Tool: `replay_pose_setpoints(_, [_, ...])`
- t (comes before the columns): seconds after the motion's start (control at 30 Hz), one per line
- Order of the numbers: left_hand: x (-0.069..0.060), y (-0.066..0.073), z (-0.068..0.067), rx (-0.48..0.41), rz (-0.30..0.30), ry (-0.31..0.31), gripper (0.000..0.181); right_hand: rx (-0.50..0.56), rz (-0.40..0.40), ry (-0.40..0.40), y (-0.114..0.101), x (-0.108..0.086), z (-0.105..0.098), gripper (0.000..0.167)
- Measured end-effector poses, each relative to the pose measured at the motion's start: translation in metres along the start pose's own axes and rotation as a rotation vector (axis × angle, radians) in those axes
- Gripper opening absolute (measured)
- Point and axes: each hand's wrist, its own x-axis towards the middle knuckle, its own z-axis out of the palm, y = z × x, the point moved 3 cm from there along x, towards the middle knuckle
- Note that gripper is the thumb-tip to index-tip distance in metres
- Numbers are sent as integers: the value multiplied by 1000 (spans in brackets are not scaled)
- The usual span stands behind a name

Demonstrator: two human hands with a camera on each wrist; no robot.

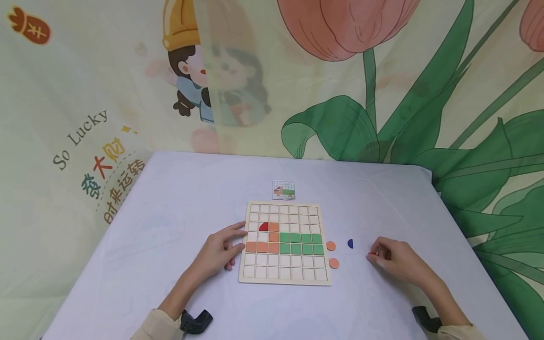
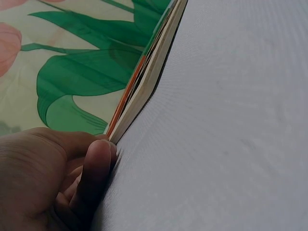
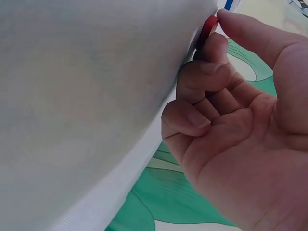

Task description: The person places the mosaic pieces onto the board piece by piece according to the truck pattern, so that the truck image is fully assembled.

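Observation:
A wooden grid board (image 1: 284,278) lies on the table, with green, orange and red pieces in several cells. My left hand (image 1: 218,250) rests at the board's left side, fingertips touching its edge; the thumb (image 2: 98,156) lies against that edge in the left wrist view. Out to the right of the board, my right hand (image 1: 397,259) pinches a small red piece (image 3: 207,30) between thumb and index finger, close to the tabletop. Its other fingers are curled. A quarter-round red piece (image 1: 264,227) sits in the board beside an orange square (image 1: 274,227).
Two orange round pieces (image 1: 331,246) lie just right of the board. A blue half-round piece (image 1: 350,243) is between them and my right hand. Behind the board stands a small pattern card (image 1: 283,190). A printed cloth (image 1: 238,137) hangs beyond the white table (image 1: 191,189).

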Motion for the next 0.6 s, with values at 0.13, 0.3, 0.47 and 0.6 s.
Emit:
replay_pose_setpoints(0.13, [0, -1, 0, 5, 1, 6, 41, 13, 36, -4, 0, 1, 0, 14])
replay_pose_setpoints(0.3, [0, -2, 0, 16, -6, 10, 41, 23, 46, -19, 3, 0, -4, 14])
replay_pose_setpoints(0.47, [0, -3, 1, 19, -7, 11, 41, 45, -9, -45, 10, -3, -12, 12])
replay_pose_setpoints(0.6, [0, -2, 0, 13, 8, 8, 41, 64, -68, -75, 15, -5, -15, 23])
